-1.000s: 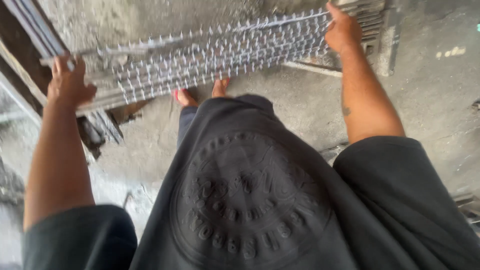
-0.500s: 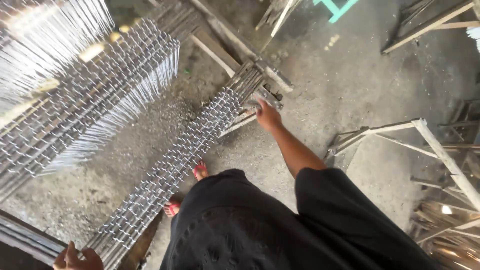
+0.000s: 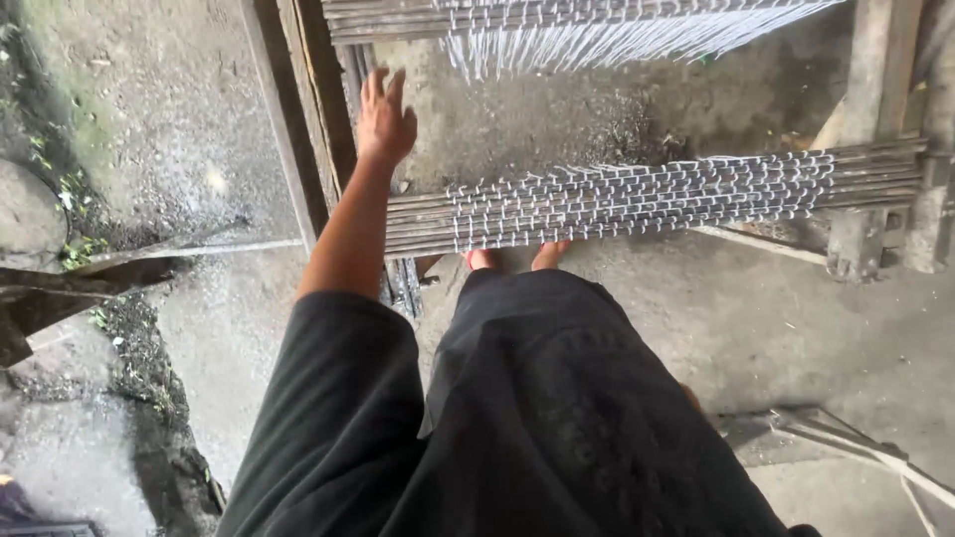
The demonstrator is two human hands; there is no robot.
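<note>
Head view, looking down over a black shirt [image 3: 537, 418] to bare toes [image 3: 512, 259] on a concrete floor [image 3: 756, 318].

Left hand [image 3: 383, 119]: arm stretched forward, palm down, fingers [image 3: 376, 88] straight and slightly spread, gripping nothing. The hand hovers over the upright dark wooden beams [image 3: 298, 129] at the left end of the work, fingertips pointing away from the body. Contact with the beams cannot be confirmed.

Right hand: out of frame.

Slat-and-wire rack [image 3: 637, 199]: a long bundle of thin dark slats crossed by rows of pale wire pins. It lies horizontally just beyond the toes, spanning from the beams on the left to a wooden post [image 3: 870, 119] on the right. Its left end sits below and to the right of the open fingers, nearer the body than the hand; hand and rack are apart.

Second rack [image 3: 617, 25]: similar, along the top edge of the view, pale pins hanging toward the floor, lying to the right of the fingertips.

Left margin: damp, mossy ground [image 3: 70, 119] and a slanting metal bar [image 3: 149, 259].
</note>
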